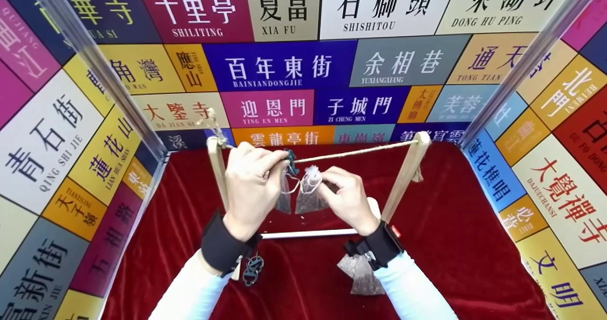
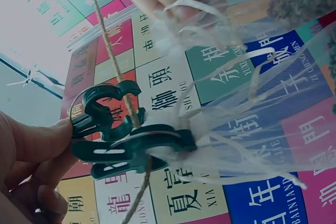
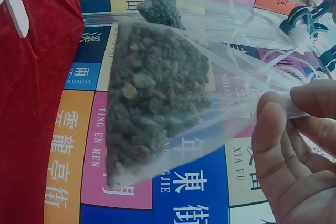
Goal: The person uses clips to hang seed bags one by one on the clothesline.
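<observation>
My left hand (image 1: 251, 182) is up at the cord (image 1: 355, 154) strung between two wooden posts. Its thumb and finger pinch the handles of a dark green plastic clip (image 2: 86, 127) beside the cord. A second green clip (image 2: 149, 142) sits on the cord, with a sheer white drawstring pouch (image 3: 160, 10) hanging at it. To the right, my right hand (image 1: 348, 196) pinches the gathered neck of another sheer pouch (image 3: 157, 93), filled with small grey-brown pieces. This pouch hangs just below the cord, its white drawstrings loose near the clips.
Wooden posts (image 1: 403, 178) stand at both sides, joined low by a pale bar (image 1: 308, 233). On the red cloth (image 1: 294, 282) lie more green clips (image 1: 252, 270) near my left wrist and filled pouches (image 1: 365, 277) near my right wrist. Sign-printed panels (image 1: 284, 66) surround the cloth.
</observation>
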`<state>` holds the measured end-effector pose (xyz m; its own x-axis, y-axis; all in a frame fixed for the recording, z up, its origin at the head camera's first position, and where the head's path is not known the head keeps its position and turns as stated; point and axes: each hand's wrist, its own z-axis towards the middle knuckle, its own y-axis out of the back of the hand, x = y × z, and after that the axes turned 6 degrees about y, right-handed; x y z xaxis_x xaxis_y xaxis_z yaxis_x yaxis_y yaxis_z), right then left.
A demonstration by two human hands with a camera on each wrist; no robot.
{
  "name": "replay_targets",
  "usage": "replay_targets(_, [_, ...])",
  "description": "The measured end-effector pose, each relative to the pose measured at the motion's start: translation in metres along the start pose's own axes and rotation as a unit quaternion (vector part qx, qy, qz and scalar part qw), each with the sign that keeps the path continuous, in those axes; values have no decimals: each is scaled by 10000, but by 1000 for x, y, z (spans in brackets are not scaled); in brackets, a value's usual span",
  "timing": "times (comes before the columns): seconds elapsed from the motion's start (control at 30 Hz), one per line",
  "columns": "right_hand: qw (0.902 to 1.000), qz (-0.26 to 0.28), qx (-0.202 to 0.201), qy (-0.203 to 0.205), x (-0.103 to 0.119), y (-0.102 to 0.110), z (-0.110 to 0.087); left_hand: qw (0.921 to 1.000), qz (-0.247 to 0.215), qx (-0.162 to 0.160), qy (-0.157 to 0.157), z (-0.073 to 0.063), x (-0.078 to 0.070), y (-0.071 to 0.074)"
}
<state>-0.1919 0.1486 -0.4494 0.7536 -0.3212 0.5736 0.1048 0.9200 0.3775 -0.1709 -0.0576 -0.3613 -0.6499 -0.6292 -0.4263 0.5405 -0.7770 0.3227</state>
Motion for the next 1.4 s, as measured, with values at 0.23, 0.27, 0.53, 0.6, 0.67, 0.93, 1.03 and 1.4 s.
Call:
replay_targets(0.23, [9995,151,-233,163,-3,-3,6,9994,244,189,132,-2,2,-5])
replay_targets(0.27, [9993,196,-271,192,-3,-3,7,9994,240,186,154,-2,2,-5])
replay_targets(0.53, [9973,279,-561,373,2,-8,19,9991,171,143,364,-3,4,-8])
replay_targets(0.6, [9975,304,-506,395,3,-9,21,9988,179,146,424,-3,4,-9])
replay_targets(0.67, [9978,234,-434,449,5,-10,23,9986,201,161,467,-4,4,-10])
replay_targets(0.93, [9979,-172,53,622,8,-10,25,9978,364,354,422,-6,3,-11])
replay_targets(1.03, [9978,-269,166,583,8,-10,24,9970,457,473,414,-8,1,-9])
replay_targets(1.4, [9963,-507,416,548,4,-5,20,9927,620,1034,76,-20,0,2])
